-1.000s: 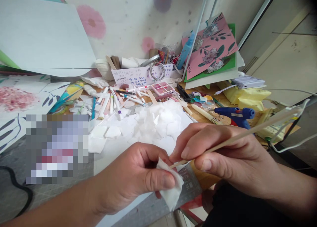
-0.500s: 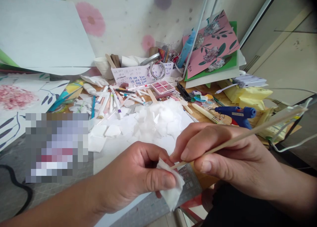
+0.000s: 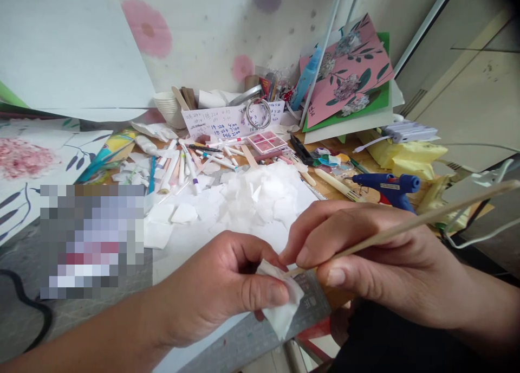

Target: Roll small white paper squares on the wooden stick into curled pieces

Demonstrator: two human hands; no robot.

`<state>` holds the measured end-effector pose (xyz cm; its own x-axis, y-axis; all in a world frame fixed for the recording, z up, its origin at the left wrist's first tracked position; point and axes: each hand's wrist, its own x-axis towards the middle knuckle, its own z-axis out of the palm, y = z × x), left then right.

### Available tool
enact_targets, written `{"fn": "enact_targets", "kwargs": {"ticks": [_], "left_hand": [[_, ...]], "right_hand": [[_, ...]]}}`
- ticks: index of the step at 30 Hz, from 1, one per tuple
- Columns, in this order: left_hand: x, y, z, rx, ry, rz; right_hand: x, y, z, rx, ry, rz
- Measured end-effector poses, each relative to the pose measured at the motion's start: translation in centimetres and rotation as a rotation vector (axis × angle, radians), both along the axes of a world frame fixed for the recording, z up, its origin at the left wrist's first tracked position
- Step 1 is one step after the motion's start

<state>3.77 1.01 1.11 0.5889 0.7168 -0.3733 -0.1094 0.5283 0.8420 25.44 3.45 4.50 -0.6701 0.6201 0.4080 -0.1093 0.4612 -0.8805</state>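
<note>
Between thumb and fingers, my left hand [image 3: 227, 286] pinches a small piece of white paper [image 3: 282, 313] near the table's front edge. My right hand [image 3: 365, 259] is closed on a thin wooden stick [image 3: 406, 221], which slants up to the right. The stick's lower end lies against the paper, close to my left fingertips. Beyond both hands rises a heap of white paper pieces [image 3: 264, 191], spread over a white sheet.
Markers [image 3: 189, 169] and a pink palette [image 3: 266, 143] lie behind the heap. A blue glue gun [image 3: 385, 186] is at the right, below a pink flower picture [image 3: 349, 75]. At the left, a black cable [image 3: 36, 302] curls on the grey mat [image 3: 101, 321].
The upper end of the stick has swung a little to the right and now reaches the frame's edge. Both hands keep their holds in nearly the same place.
</note>
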Motion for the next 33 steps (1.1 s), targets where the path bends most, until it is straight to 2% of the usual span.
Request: {"fn": "enact_targets", "kwargs": {"ticks": [4, 20, 33], "left_hand": [[-0.14, -0.12, -0.2, 0.004, -0.031, -0.018], [-0.54, -0.31, -0.97, 0.017, 0.01, -0.004], [-0.41, -0.15, -1.0, 0.035, 0.02, 0.001]], "right_hand": [[-0.02, 0.07, 0.08, 0.033, -0.002, -0.007], [-0.26, 0.14, -0.11, -0.046, 0.005, -0.01], [-0.13, -0.16, 0.02, -0.094, -0.011, -0.015]]}}
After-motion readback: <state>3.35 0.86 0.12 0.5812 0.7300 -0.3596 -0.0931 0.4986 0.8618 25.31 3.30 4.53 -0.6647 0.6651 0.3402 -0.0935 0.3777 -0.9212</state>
